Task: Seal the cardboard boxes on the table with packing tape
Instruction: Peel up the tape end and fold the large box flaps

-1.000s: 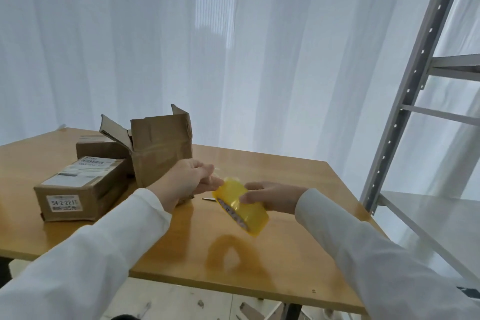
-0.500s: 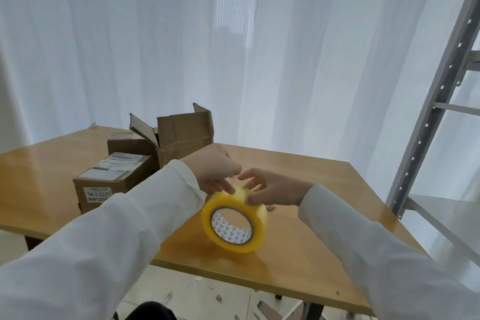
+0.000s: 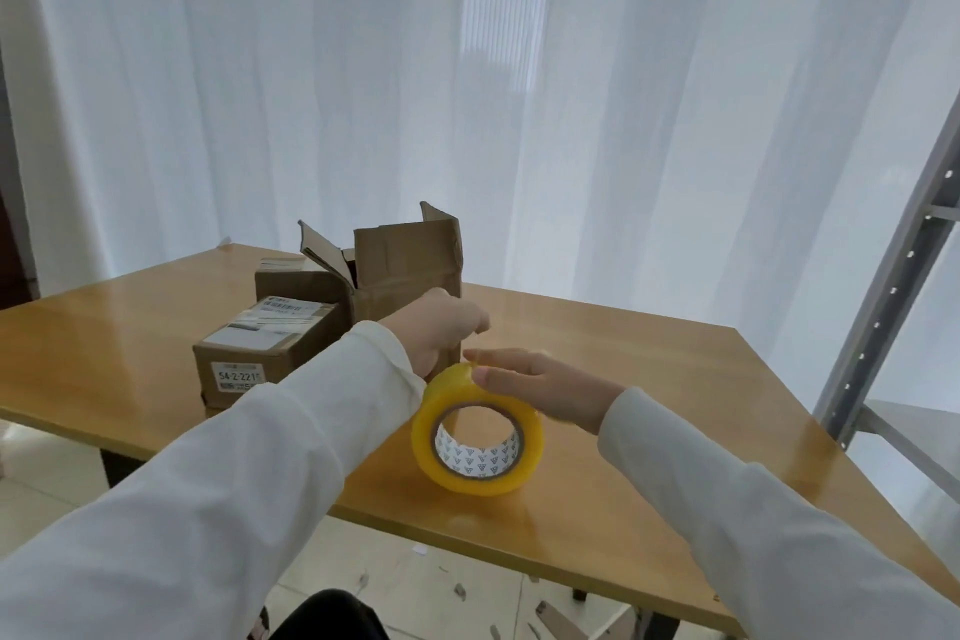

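The roll of tape (image 3: 478,431) is yellow and stands on its edge, near the front edge of the wooden table (image 3: 649,431). Its round hole faces the camera, and the inside ring is white with small marks.

The right hand (image 3: 540,387) reaches in from the right side. Its fingers (image 3: 498,363) are long and almost straight. They lie flat along the top of the roll, and the thumb touches the roll's top edge. The hand is pressing on the roll, not wrapped around it.

The left hand (image 3: 441,335) is just behind the roll, a little higher. Its fingers are curled downward and their tips are bunched close together, right above the right hand's fingertips. It looks like they may be pinching something thin, like the end of the tape, but it is too small to tell. Both arms wear white sleeves (image 3: 234,499).

Three brown boxes sit farther back on the left part of the table. The open box (image 3: 405,275) has its flaps standing up and is right behind the left hand. A closed box with a white label (image 3: 260,358) sits in front and to the left, touching it. Another closed box (image 3: 291,280) is behind that one.

White curtains (image 3: 363,93) hang behind the table. A grey metal shelf (image 3: 893,317) stands on the right.
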A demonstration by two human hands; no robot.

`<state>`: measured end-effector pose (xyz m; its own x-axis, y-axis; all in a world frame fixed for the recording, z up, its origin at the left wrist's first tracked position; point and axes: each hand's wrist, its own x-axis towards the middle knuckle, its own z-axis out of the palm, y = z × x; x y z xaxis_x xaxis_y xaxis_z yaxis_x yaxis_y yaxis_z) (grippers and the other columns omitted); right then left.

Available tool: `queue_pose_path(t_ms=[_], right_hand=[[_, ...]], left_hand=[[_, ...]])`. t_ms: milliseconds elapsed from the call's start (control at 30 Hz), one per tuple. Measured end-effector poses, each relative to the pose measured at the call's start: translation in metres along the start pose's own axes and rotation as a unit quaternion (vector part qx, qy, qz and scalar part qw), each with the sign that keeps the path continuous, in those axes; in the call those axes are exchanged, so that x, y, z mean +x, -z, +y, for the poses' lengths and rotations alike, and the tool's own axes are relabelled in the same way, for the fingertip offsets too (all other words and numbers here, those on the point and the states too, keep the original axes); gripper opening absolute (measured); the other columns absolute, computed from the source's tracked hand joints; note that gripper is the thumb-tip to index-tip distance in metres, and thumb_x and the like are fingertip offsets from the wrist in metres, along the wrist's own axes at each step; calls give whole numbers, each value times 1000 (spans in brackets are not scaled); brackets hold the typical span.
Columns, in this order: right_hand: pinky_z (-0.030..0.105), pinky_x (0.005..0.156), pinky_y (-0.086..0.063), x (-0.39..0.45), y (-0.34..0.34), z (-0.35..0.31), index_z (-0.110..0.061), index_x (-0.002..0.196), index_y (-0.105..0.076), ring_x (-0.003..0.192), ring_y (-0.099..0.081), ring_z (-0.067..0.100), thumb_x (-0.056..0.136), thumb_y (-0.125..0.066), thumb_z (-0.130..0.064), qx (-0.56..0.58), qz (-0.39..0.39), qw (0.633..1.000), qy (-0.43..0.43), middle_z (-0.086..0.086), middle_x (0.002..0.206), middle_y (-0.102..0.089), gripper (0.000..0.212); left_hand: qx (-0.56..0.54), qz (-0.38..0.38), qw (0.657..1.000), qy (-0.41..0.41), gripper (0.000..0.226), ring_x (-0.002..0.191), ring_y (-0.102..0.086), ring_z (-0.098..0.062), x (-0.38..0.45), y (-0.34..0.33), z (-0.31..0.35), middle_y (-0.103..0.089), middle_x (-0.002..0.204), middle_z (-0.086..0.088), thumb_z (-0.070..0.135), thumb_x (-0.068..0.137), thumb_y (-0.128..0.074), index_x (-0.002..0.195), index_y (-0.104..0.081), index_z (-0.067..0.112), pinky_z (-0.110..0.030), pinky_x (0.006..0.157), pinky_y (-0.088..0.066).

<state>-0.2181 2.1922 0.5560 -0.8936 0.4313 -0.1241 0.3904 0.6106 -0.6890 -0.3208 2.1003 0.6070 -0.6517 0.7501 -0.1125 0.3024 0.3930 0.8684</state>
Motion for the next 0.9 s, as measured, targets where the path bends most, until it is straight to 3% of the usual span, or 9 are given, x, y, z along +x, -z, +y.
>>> queue_pose_path(t_ms=[167,267,333,467,567,633,733,800,900], right_hand=[[36,98,-41,6,-30,-12,-20,127,-53,114,-48,21,93,-48,-48,-95,178,979,38,2,123,-55,45],[24,70,-44,2,-33,-8,-14,114,-56,80,-54,14,96,-43,-24,-1,205,976,76,0,87,-59,25],[23,62,-37,-1,-32,-5,-15,104,-59,69,-47,11,94,-38,-18,24,224,968,107,-5,73,-52,23],[22,84,-30,6,-29,2,-23,118,-61,102,-40,6,91,-35,-25,-95,195,964,151,-13,102,-50,38],[17,87,-30,7,-24,5,-25,119,-60,105,-42,0,84,-31,-28,-74,153,971,169,-17,106,-51,46],[16,88,-31,8,-21,10,-31,115,-61,103,-42,-9,82,-30,-30,-49,137,975,165,-24,105,-50,46],[21,88,-33,9,-18,14,-37,104,-64,106,-43,-6,79,-32,-31,-37,116,979,164,-12,109,-55,41],[24,88,-37,7,-18,11,-43,102,-64,104,-47,4,78,-32,-37,-40,108,979,171,4,110,-55,40],[13,79,-36,1,-20,4,-48,85,-55,91,-47,-4,81,-34,-34,-28,101,976,189,-7,94,-52,26]], left_hand=[[4,38,999,-27,45,109,-47,-22,9,-10,-5,-39,133,-9,16,91,-55,133,-38,18,-30,84,-46],[74,-69,994,-43,43,126,-40,-26,6,3,-2,-42,139,-8,25,95,-55,136,-42,18,-30,91,-37],[88,-141,986,-13,53,138,-27,-27,6,16,-4,-31,150,-4,35,94,-55,141,-38,17,-35,104,-27],[28,-200,979,40,69,144,-12,-26,2,29,-13,-17,157,-6,43,84,-63,144,-37,19,-41,115,-10],[-134,-211,968,11,86,144,-13,-26,-6,43,-5,-22,155,-9,52,65,-59,142,-39,17,-44,115,-1],[-159,-177,970,-59,82,143,-20,-23,-9,51,1,-30,152,-5,50,65,-62,138,-43,20,-44,116,-5],[36,-102,969,-223,64,133,-36,-12,-13,47,-2,-44,140,8,43,79,-68,136,-43,27,-33,111,-27],[212,-85,927,-297,66,130,-36,-6,-10,37,-9,-44,138,13,44,82,-68,140,-40,28,-28,108,-30],[286,-113,899,-313,47,109,-49,1,1,28,-19,-57,117,18,41,83,-69,127,-56,28,-26,101,-37]])
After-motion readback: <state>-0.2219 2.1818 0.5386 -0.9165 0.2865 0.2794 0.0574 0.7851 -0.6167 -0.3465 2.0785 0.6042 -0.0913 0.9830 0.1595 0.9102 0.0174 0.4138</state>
